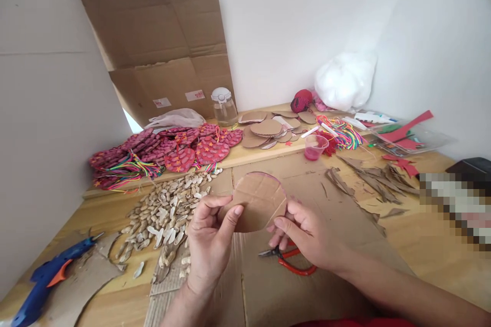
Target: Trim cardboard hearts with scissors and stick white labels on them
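the left hand [215,227] pinches the left edge of a cardboard disc [259,202] between thumb and fingers, and the right hand [301,230] grips its right edge; the disc is held up above a cardboard sheet [276,296] on the bench [111,304]. red-handled scissors [297,269] lie beneath the right hand. over on the left i see scattered peanut shells [153,209], with a blue glue gun [53,276] nearer; a heap of cardboard cut-outs [264,129] sits on the far side.

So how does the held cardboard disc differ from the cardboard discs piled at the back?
The held disc is between left hand and right hand; the piled discs overlap, untouched. The held disc is tilted; the piled discs lie flatter. Both are brown cardboard.
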A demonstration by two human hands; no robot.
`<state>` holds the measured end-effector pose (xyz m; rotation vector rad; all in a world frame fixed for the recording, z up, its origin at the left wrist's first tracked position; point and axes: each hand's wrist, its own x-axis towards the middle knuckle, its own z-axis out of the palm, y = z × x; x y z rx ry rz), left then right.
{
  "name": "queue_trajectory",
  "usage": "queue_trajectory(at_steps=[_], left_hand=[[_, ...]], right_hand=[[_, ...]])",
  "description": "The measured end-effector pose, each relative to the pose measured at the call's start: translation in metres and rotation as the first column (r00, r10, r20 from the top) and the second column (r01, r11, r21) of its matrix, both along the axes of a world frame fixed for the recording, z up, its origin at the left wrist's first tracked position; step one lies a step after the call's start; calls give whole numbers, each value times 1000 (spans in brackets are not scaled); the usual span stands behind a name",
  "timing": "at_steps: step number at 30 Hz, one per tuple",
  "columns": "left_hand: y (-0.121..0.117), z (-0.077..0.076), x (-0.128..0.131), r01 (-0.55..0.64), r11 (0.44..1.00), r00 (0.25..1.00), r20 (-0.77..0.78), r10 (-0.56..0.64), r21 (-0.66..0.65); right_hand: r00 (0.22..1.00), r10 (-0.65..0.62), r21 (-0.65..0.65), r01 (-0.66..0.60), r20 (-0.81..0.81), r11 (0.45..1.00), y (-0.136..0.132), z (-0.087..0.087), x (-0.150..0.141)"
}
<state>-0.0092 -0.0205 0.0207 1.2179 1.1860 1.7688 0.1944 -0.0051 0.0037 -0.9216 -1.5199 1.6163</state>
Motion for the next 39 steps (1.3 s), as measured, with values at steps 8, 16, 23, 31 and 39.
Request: queue_trajectory(at_steps=[8, 16, 23, 31, 39], left_hand=[[-3, 1, 1, 9, 998, 1000, -23, -8, 59], [-2, 0, 1, 3, 999, 999, -34, -1, 53], [-8, 4, 2, -43, 984, 982, -175, 74, 172], [-14, 3, 5, 73, 933, 905, -416, 86, 353], [-8, 1, -3, 28, 919, 637, -715, 287, 394]], right_hand=[[1000, -27, 57, 26, 12, 998, -1, -2, -1], [1000, -11, 84, 10, 20, 996, -1, 0, 0], [1000, -17, 102, 16, 7, 995, 4, -10, 2], [976, -219, 335, 207, -3, 919, 9, 6, 7], [937, -328, 798, 106, 120, 594, 10, 26, 19]])
